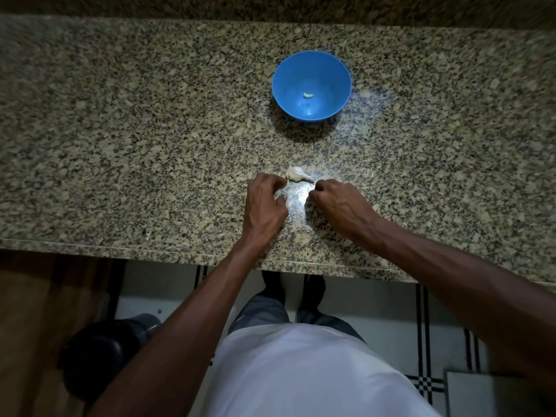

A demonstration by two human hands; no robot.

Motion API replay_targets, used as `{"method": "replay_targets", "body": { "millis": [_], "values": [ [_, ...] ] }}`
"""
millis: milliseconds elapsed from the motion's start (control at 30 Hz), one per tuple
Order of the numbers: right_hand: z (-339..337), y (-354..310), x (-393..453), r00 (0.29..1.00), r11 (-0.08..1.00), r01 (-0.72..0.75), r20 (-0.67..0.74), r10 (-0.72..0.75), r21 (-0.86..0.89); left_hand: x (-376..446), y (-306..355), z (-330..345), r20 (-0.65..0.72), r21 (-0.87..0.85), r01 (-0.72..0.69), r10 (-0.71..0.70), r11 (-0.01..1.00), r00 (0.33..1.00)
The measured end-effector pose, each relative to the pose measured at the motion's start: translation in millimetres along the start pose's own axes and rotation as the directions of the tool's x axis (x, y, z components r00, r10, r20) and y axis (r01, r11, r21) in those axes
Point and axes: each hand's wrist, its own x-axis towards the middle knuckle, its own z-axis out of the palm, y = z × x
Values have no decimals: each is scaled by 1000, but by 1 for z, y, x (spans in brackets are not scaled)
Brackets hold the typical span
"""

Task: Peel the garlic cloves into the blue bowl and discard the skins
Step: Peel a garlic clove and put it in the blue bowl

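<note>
A garlic piece in papery skin lies on the granite tabletop, just beyond both hands. Left hand fingers curl beside it; right hand fingers pinch at its tip. Farther beyond, a blue bowl holds one peeled clove.

Bowl is sitting on the counter, toward the far side, slightly right of centre. One peeled clove is lying in the bowl bottom. Garlic piece is lying on the counter nearer the front edge, well apart from the bowl. Left hand is sitting just left of it, right hand just right, both on the near side, fingertips at its ends. Bin is standing on the floor below the counter, left of the person.
</note>
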Motion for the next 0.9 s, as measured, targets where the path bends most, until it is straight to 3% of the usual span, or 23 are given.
{"method": "replay_targets", "body": {
  "millis": [433, 500, 567, 633, 700, 767, 800, 900],
  "values": [
    [4, 1, 3, 993, 997, -83, -82, 84, 5, -3, 4, -1, 14, -53, -29, 29, 998, 999],
    [5, 2, 4, 984, 986, -138, -99, 147, 91, -3, 6, 0, 18, -128, -30, 33, 991, 999],
    [4, 4, 5, 961, 931, -226, -93, 262, 287, -4, 11, -1, 37, -204, 16, -8, 979, 999],
    [5, 4, 4, 919, 748, -308, -21, 395, 587, -4, 15, -2, 76, -297, 86, -66, 951, 995],
    [4, 4, 2, 849, 415, -355, 103, 517, 838, -3, 18, -4, 121, -403, 156, -116, 902, 986],
    [3, 3, -3, 805, 82, -342, 246, 540, 936, -2, 20, -6, 174, -484, 185, -113, 856, 978],
    [2, 0, -5, 803, -12, -331, 288, 521, 944, -2, 20, -8, 193, -502, 180, -93, 846, 977],
    [2, -7, -9, 813, -121, -298, 318, 488, 947, 0, 21, -10, 196, -506, 133, -36, 853, 980]
  ]
}}
